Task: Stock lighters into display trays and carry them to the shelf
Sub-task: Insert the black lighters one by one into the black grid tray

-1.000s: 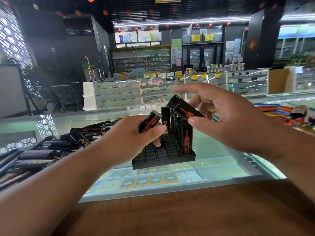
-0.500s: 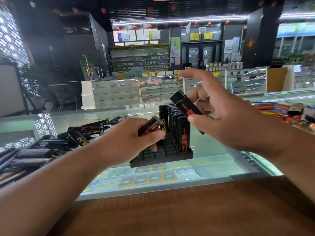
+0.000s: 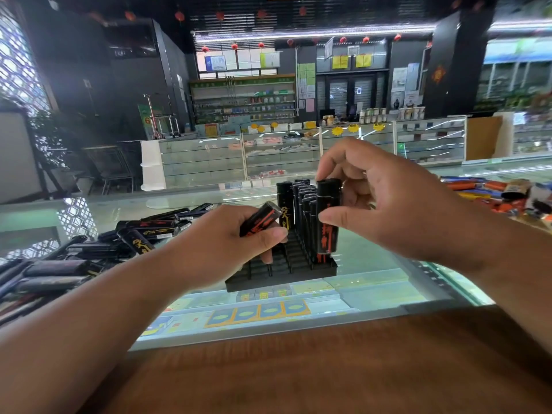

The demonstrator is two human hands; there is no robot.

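Standing upright in tray (image 3: 268, 283) right slots: lighters (image 3: 285, 201)

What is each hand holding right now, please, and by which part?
The right hand pinches an upright black lighter by its upper half; the left hand grips a tilted lighter around its lower end.

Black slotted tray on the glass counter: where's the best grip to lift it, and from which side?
Grip the display tray by its low base, one hand at each side end, coming in level along the glass counter. The upright lighters fill only its right rows, so it is likely right-heavy, and a grip from above would hit their tops. Keep it flat.
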